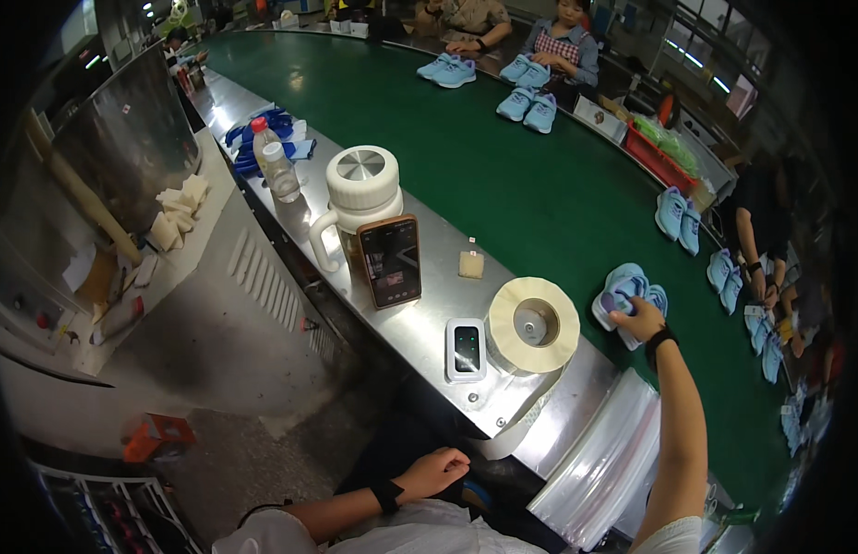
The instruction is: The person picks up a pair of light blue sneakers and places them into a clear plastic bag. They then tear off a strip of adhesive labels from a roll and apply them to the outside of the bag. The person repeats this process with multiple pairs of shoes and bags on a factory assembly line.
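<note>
My right hand point(641, 319) reaches out over the green conveyor belt and closes on a light blue sneaker point(624, 281), with its thumb and fingers at the shoe's opening. The second shoe of that pair point(657, 297) lies beside it, partly covered by my hand. Close to my body, my left hand point(434, 473) has its fingers curled in, and nothing shows in it. Between the hands, on the metal ledge, stands a roll of cream label tape point(503, 323) with a strip trailing off it. Clear plastic bags point(600, 462) lie stacked below my right forearm.
A white device point(465, 351), a propped phone point(390, 262), a large white jug point(363, 185) and plastic bottles point(279, 171) line the ledge. More blue sneakers point(540, 113) sit along the belt's far side, where co-workers work. A red basket point(658, 155) stands there. A metal machine point(235, 305) is at left.
</note>
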`<state>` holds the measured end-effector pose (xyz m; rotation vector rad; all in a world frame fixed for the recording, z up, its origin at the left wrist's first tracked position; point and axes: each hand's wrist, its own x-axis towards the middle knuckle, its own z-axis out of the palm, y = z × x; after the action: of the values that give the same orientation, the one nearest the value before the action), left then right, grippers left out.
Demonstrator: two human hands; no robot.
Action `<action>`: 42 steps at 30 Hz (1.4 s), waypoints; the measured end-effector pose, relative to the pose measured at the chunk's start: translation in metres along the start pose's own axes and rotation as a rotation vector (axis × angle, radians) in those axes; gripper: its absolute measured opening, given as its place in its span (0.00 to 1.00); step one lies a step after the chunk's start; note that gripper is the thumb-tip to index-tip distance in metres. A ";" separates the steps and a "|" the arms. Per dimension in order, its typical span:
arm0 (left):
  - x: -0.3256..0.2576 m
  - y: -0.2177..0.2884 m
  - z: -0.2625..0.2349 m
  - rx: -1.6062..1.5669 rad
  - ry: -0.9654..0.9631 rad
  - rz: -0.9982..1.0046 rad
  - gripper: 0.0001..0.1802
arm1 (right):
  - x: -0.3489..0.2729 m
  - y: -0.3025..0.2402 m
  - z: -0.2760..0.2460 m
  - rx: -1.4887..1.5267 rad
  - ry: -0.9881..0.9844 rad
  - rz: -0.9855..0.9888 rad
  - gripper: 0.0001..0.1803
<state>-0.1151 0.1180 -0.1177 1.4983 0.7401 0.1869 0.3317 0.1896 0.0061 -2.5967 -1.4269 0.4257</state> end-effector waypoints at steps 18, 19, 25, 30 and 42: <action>0.016 0.131 0.063 -1.402 -0.813 0.050 0.49 | -0.353 -0.101 -0.013 -0.050 0.289 -0.588 0.27; 0.014 0.123 0.067 -1.432 -0.791 0.003 0.48 | -0.357 -0.099 -0.004 -0.055 0.307 -0.600 0.26; 0.011 0.103 0.063 -1.305 -0.591 -0.043 0.51 | -0.368 -0.110 0.007 -0.063 0.376 -0.673 0.24; 0.003 0.118 0.049 -1.485 -0.743 0.040 0.49 | -0.370 -0.097 0.004 0.358 0.569 -0.820 0.23; 0.003 0.094 0.039 -1.527 -0.715 -0.098 0.40 | -0.353 -0.098 0.054 1.550 0.315 -0.200 0.51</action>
<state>-0.0607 0.0968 -0.0346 0.0041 -0.0407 0.0755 0.0568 -0.0558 0.0425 -1.1665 -0.6618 0.6614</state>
